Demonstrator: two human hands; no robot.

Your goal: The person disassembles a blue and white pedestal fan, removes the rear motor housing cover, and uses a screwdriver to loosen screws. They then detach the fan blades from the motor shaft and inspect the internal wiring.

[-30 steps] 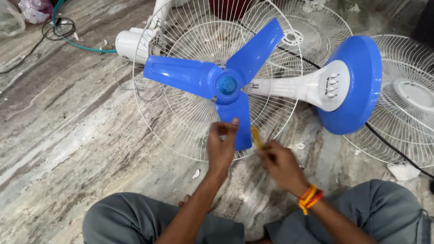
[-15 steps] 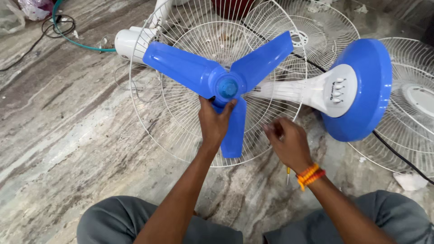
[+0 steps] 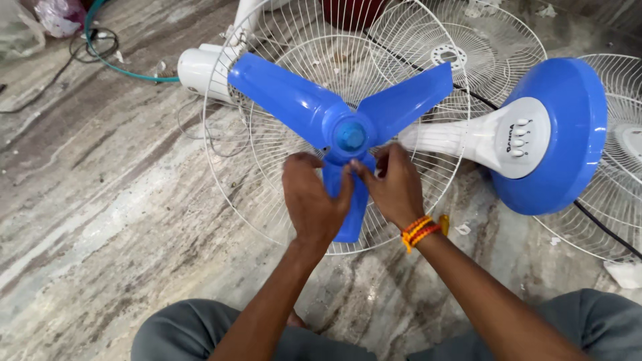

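- My left hand (image 3: 313,200) grips the lower blade (image 3: 348,217) just under the hub (image 3: 350,136).
- My right hand (image 3: 394,184) pinches the same blade beside it.

Bright blue three-bladed plastic fan propeller (image 3: 338,127), a slightly deeper blue on its round hub cap (image 3: 350,136). Under it the thin wire guard (image 3: 267,200) gleams white. The round fan base (image 3: 558,134) is the same bright blue, with a white control panel (image 3: 518,137) and white buttons. The motor housing (image 3: 198,69) by the floor's far edge is white. An orange, red and yellow thread band (image 3: 420,231) circles one wrist. The grey stone floor (image 3: 100,220) runs in brown and cream streaks. Grey trousers (image 3: 200,331); a teal hose (image 3: 114,63).
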